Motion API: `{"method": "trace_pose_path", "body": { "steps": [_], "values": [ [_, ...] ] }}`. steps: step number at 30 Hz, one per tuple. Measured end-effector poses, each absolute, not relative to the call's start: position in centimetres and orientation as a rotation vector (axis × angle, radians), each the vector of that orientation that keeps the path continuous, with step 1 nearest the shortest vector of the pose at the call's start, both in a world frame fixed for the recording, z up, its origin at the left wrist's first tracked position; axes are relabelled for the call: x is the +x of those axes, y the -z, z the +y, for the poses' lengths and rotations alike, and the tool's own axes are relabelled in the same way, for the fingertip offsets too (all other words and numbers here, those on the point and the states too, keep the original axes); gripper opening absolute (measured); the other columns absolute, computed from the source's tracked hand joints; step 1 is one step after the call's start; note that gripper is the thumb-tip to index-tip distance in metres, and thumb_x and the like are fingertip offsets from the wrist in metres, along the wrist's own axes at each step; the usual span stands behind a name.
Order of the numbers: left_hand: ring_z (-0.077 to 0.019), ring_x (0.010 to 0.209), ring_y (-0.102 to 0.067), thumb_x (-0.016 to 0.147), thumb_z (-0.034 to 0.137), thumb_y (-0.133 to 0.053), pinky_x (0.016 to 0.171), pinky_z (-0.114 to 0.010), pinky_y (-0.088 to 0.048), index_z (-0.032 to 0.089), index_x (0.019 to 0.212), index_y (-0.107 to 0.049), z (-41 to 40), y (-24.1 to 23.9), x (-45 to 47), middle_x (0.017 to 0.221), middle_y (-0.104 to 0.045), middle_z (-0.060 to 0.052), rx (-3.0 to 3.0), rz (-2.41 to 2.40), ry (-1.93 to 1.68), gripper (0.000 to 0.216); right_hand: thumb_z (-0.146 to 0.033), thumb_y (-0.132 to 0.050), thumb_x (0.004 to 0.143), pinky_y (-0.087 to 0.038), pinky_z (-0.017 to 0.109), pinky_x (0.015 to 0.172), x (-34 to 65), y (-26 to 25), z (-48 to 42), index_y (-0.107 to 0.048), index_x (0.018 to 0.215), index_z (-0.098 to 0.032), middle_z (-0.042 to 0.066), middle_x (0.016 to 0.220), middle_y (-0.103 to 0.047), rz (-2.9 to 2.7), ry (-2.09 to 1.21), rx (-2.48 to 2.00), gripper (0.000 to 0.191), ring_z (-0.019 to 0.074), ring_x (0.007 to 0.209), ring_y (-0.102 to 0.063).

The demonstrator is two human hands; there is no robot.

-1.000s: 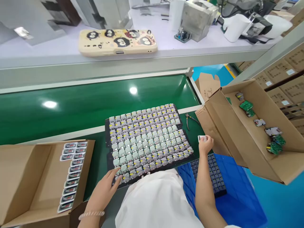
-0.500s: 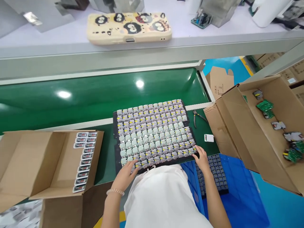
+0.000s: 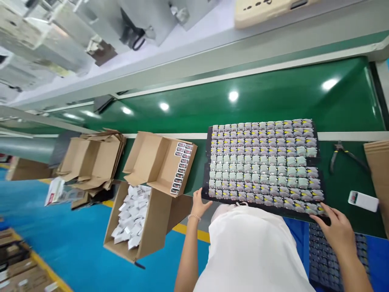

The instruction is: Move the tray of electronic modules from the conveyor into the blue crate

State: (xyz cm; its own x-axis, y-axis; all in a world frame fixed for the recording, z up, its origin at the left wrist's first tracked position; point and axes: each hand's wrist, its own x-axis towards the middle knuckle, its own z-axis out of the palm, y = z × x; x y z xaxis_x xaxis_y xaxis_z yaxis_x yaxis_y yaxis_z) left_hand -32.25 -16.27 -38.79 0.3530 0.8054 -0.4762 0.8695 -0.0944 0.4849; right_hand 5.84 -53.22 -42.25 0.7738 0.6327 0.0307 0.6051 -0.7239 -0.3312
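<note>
right hand [image 3: 337, 231], fingers [image 3: 326, 211] splayed open on the black tray [image 3: 206, 178], left hand [image 3: 200, 205] loose just beside it

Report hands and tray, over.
Left hand at near-left corner of black tray of grey-green modules. Right hand, fingers over near-right corner. Pliers and white rectangular device beside tray, apart from it.

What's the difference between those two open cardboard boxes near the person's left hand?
The upper box, on the green bench, holds small dark-faced cards in neat rows, while the lower box holds white pieces in a loose heap. The upper box is mostly bare; the lower box is well filled. Both are open and brown.
</note>
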Motion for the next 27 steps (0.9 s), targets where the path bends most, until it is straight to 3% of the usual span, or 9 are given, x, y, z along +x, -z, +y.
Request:
{"method": "trace_pose_path", "body": {
  "steps": [5,10,14,19,22,27],
  "values": [
    [-0.0319,0.124,-0.044,0.067,0.034,-0.070,0.102,-0.046,-0.044,0.018,0.130,-0.047,-17.5,40.2,-31.5,0.127,-0.040,-0.013,1.929,1.398,0.090,0.070,-0.075,-0.041,0.078,-0.048,0.051,0.083,6.4,42.2,-53.3,-0.064,0.115,-0.019,0.015,0.121,-0.060,-0.926,-0.107,-2.642,0.071,0.0376,0.105,-0.057],
    [-0.0327,0.123,-0.040,0.069,0.035,-0.063,0.109,-0.052,-0.034,0.013,0.128,-0.047,-17.8,40.9,-31.3,0.120,-0.038,-0.013,1.944,1.337,-0.015,0.065,-0.055,-0.052,0.081,-0.049,0.047,0.089,7.5,41.1,-53.5,-0.065,0.106,-0.018,0.014,0.109,-0.066,-0.972,-0.333,-2.581,0.047,0.0308,0.101,-0.061],
    [-0.0317,0.116,-0.046,0.067,0.045,-0.065,0.103,-0.052,-0.041,0.015,0.128,-0.047,-17.3,42.1,-32.1,0.117,-0.039,-0.012,2.019,1.299,-0.028,0.070,-0.038,-0.052,0.084,-0.048,0.046,0.094,7.5,40.3,-53.9,-0.062,0.113,-0.018,0.013,0.116,-0.064,-0.991,-0.416,-2.566,0.037,0.0285,0.109,-0.059],
    [-0.0304,0.112,-0.050,0.069,0.045,-0.064,0.096,-0.049,-0.048,0.013,0.132,-0.043,-17.6,41.8,-31.6,0.121,-0.039,-0.014,2.031,1.284,0.006,0.073,-0.032,-0.048,0.085,-0.046,0.048,0.098,7.0,40.5,-54.5,-0.059,0.120,-0.017,0.014,0.122,-0.060,-0.991,-0.405,-2.563,0.040,0.0290,0.114,-0.056],
    [-0.0285,0.106,-0.053,0.072,0.044,-0.063,0.091,-0.048,-0.050,0.012,0.137,-0.036,-18.1,41.4,-30.9,0.120,-0.040,-0.015,2.047,1.329,-0.009,0.077,-0.031,-0.046,0.086,-0.046,0.047,0.098,6.9,40.6,-54.7,-0.059,0.122,-0.017,0.015,0.126,-0.057,-0.972,-0.399,-2.572,0.041,0.0293,0.116,-0.054],
    [-0.0224,0.085,-0.052,0.073,0.048,-0.063,0.077,-0.042,-0.052,0.008,0.148,-0.012,-18.1,41.0,-30.6,0.109,-0.043,-0.013,2.062,1.360,-0.006,0.099,-0.039,-0.051,0.085,-0.049,0.045,0.093,6.7,40.4,-54.2,-0.061,0.120,-0.018,0.015,0.127,-0.055,-0.914,-0.454,-2.597,0.042,0.0305,0.115,-0.054]
  ]
}}
